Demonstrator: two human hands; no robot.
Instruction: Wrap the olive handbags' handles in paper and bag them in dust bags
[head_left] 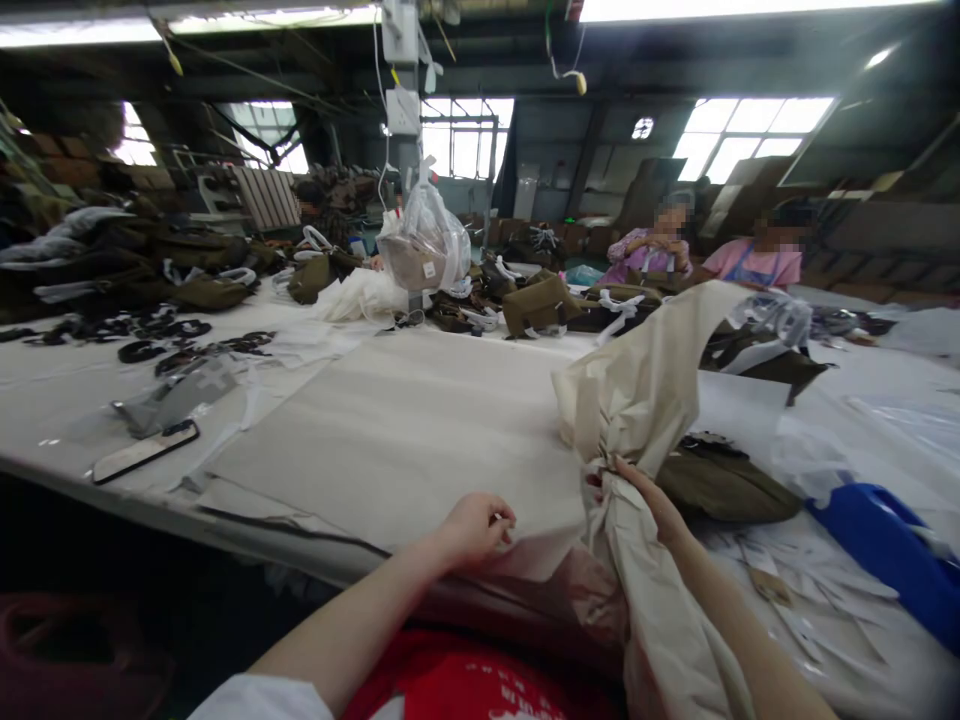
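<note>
Right hand: you are gripping the cloth with your right hand, fingers closing around its gathered middle.
Left hand: you are curling the fingers of your left hand loosely above the near side of the sheet; whether they are pinching any fabric, you cannot tell from this view.
Cloth: it is rising and flaring above your right hand, and its lower part is hanging beside your right forearm towards your lap.
Grip: you are controlling it best when you are supporting the whole bunch, not just pulling one fold.
Folds: they are bunching tightly at your fingers, so you are creasing them less by easing pressure without releasing.
Sheet: it is lying flat on the table, left of the cloth; you are protecting it by lifting rather than dragging across it.
Right side: the olive bag is sitting close to your grip, so you are avoiding a snag by giving it room.
Lower folds: you are reducing twist by letting them hang freely.
</note>
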